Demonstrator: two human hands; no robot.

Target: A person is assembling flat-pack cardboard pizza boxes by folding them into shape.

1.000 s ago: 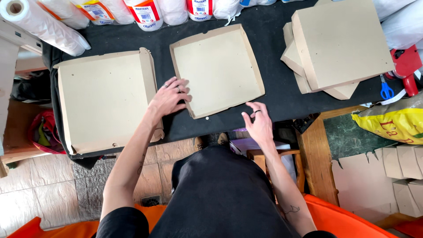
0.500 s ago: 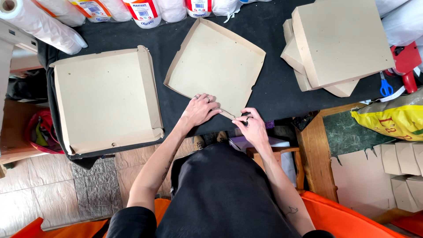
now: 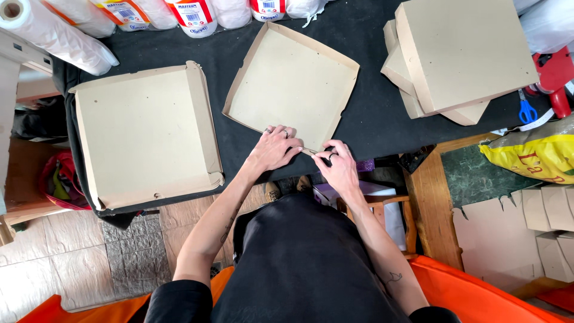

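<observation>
- The left hand [image 3: 274,149] lies on the near corner of the cardboard tray [image 3: 292,84], fingers together and pressed flat on the board.
- The right hand [image 3: 338,166] pinches the tray's near edge — thumb and fingers clamped on the flap.
- The tray sits tilted on the black table [image 3: 371,119], near the front edge — its far corner close to the white bottles [image 3: 197,15].
- A flat box [image 3: 143,134] lies to the left, a box stack [image 3: 460,57] to the right.

Both hands [image 3: 276,148] [image 3: 338,166] close together, fingers pinched, forearms extended.
</observation>
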